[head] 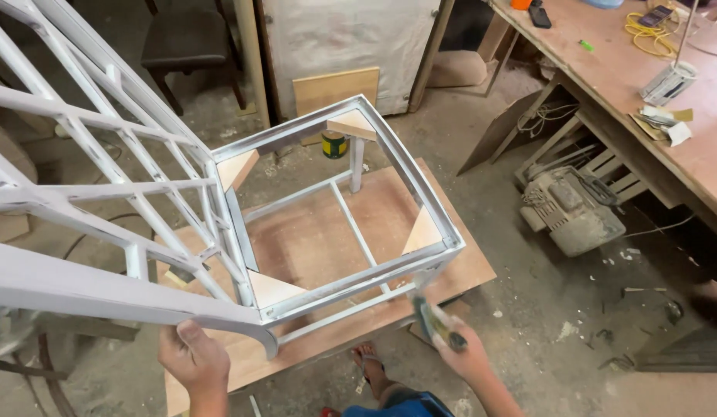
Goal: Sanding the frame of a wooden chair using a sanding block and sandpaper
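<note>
Left hand [192,359] grips the white chair frame [219,208] at seven o'clock; right hand [466,357] at five o'clock clenches a paintbrush [434,320] against the frame's corner.

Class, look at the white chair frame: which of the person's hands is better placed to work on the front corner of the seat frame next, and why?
Probably the right hand: it grips a tool beside that corner of the chair frame. The left hand is steadying the chair's back.

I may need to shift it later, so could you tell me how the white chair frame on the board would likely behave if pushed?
The chair frame looks rigid, with corner blocks bracing its open seat. It probably tips easily: the tall lattice back leans out past the board, where the left hand grips it. It seems fairly light, being all thin bars.
</note>
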